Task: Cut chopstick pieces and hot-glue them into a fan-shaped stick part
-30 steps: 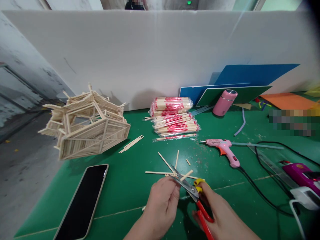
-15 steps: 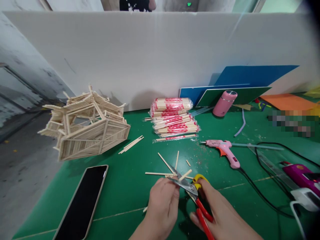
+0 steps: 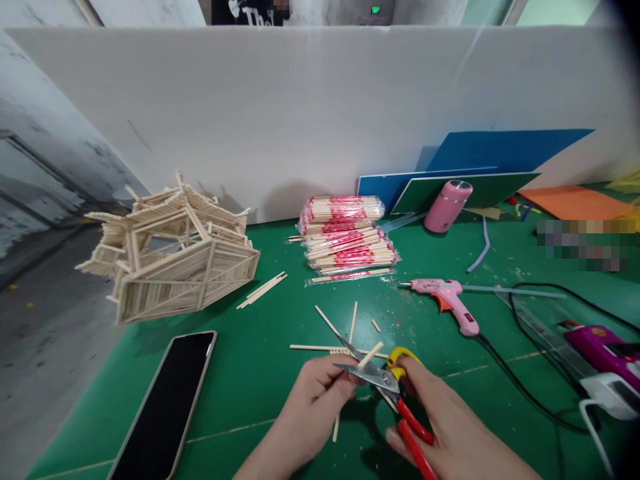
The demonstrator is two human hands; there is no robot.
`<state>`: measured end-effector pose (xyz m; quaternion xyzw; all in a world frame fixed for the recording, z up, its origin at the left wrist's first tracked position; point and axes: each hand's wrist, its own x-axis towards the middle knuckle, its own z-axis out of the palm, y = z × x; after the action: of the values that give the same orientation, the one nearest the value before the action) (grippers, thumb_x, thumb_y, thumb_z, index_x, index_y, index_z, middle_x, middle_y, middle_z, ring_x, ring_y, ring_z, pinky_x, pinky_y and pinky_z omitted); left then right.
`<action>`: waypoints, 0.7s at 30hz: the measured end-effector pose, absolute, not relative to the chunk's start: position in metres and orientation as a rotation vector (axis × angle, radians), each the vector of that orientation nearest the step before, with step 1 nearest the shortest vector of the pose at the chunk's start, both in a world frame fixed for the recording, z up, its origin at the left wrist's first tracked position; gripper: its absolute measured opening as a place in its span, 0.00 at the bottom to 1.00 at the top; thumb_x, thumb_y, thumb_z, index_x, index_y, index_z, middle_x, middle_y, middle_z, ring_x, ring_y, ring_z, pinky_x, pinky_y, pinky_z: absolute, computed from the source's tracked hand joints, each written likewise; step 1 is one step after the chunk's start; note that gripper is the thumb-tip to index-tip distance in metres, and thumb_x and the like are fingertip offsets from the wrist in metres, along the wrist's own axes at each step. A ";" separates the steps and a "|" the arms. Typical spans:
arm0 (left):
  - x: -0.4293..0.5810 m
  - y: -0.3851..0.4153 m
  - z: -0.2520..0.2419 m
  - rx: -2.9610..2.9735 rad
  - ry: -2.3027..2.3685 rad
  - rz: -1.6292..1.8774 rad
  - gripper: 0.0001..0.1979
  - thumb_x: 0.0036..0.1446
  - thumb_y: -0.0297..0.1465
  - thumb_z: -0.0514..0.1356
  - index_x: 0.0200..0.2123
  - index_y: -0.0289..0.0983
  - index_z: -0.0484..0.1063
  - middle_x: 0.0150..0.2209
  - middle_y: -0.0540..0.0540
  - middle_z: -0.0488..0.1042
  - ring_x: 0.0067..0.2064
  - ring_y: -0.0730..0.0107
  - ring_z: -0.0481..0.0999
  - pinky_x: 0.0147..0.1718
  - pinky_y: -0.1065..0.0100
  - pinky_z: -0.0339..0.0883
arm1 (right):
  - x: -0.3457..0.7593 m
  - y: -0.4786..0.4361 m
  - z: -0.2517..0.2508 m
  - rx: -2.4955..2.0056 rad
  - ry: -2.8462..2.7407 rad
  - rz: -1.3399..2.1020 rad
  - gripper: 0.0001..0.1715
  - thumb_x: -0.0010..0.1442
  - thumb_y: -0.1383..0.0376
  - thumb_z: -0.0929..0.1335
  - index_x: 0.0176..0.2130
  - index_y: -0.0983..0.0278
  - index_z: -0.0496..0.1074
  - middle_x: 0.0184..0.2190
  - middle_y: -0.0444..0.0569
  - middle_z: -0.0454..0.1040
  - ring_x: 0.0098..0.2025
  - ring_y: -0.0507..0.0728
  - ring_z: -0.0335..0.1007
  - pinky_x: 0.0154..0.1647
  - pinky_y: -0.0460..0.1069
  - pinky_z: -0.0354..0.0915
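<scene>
We've got a short stick point(image 3: 371, 355) pinched in our left hand point(image 3: 317, 393), free end just beyond its fingertips, at the parted blades of the scissors point(image 3: 385, 379) our right hand point(image 3: 447, 423) grips.

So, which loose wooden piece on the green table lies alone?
The short pale wooden stub beyond the red-and-yellow-handled metal scissors; the other loose wooden sticks lie bunched or crossed.

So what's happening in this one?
A person's right hand holds scissors, blades open around a wooden stick that the left hand appears to pinch. Loose sticks lie crossed on the green table just beyond. A stick-built model sits at the left, a pink glue gun at the right.
</scene>
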<state>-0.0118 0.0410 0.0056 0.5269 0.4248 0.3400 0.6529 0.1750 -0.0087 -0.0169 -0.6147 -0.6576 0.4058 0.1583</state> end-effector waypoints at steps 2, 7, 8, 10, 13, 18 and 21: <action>-0.013 0.042 0.006 1.086 0.918 0.730 0.08 0.48 0.31 0.58 0.23 0.32 0.71 0.18 0.54 0.59 0.20 0.82 0.53 0.18 0.77 0.47 | 0.176 -0.009 -0.017 -1.758 -1.865 1.179 0.39 0.46 0.56 0.67 0.55 0.63 0.52 0.51 0.55 0.62 0.51 0.60 0.61 0.50 0.53 0.59; -0.014 0.044 0.008 0.962 0.850 0.661 0.11 0.45 0.35 0.61 0.23 0.31 0.72 0.16 0.55 0.58 0.18 0.84 0.50 0.17 0.75 0.40 | 0.177 -0.011 -0.014 -1.706 -1.833 1.237 0.37 0.47 0.57 0.67 0.53 0.63 0.54 0.45 0.54 0.67 0.45 0.59 0.65 0.44 0.51 0.62; -0.014 0.044 0.008 0.952 0.843 0.651 0.11 0.45 0.35 0.61 0.23 0.31 0.72 0.17 0.54 0.58 0.18 0.84 0.51 0.17 0.75 0.40 | 0.177 -0.011 -0.013 -1.692 -1.833 1.247 0.35 0.47 0.57 0.67 0.53 0.63 0.55 0.44 0.53 0.68 0.43 0.58 0.66 0.43 0.50 0.63; -0.014 0.044 0.009 0.937 0.834 0.638 0.11 0.45 0.36 0.61 0.23 0.31 0.72 0.17 0.53 0.60 0.18 0.84 0.52 0.17 0.75 0.40 | 0.176 -0.011 -0.010 -1.678 -1.828 1.258 0.31 0.48 0.57 0.67 0.51 0.62 0.57 0.40 0.51 0.70 0.39 0.57 0.68 0.39 0.49 0.64; -0.014 0.044 0.009 0.927 0.820 0.623 0.12 0.44 0.37 0.62 0.23 0.31 0.72 0.18 0.53 0.61 0.18 0.84 0.52 0.17 0.75 0.41 | 0.174 -0.010 -0.006 -1.673 -1.825 1.256 0.26 0.48 0.58 0.66 0.46 0.62 0.60 0.38 0.50 0.71 0.36 0.56 0.69 0.35 0.47 0.64; -0.016 0.044 0.009 0.991 0.831 0.612 0.13 0.47 0.38 0.60 0.24 0.31 0.71 0.18 0.53 0.60 0.18 0.84 0.51 0.17 0.76 0.42 | 0.169 -0.007 -0.002 -1.652 -1.806 1.257 0.18 0.47 0.64 0.66 0.41 0.62 0.63 0.33 0.48 0.72 0.32 0.54 0.69 0.32 0.45 0.63; -0.013 0.042 0.009 1.160 0.895 0.636 0.11 0.51 0.34 0.56 0.26 0.32 0.71 0.19 0.53 0.61 0.20 0.81 0.54 0.18 0.76 0.47 | 0.166 -0.007 -0.004 -1.628 -1.771 1.262 0.18 0.45 0.68 0.65 0.40 0.62 0.62 0.32 0.47 0.72 0.31 0.53 0.68 0.31 0.44 0.63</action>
<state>-0.0128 0.0424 0.0090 0.5202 0.4014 0.2854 0.6977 0.1665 -0.0067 -0.0044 -0.5858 -0.6372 0.4541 0.2111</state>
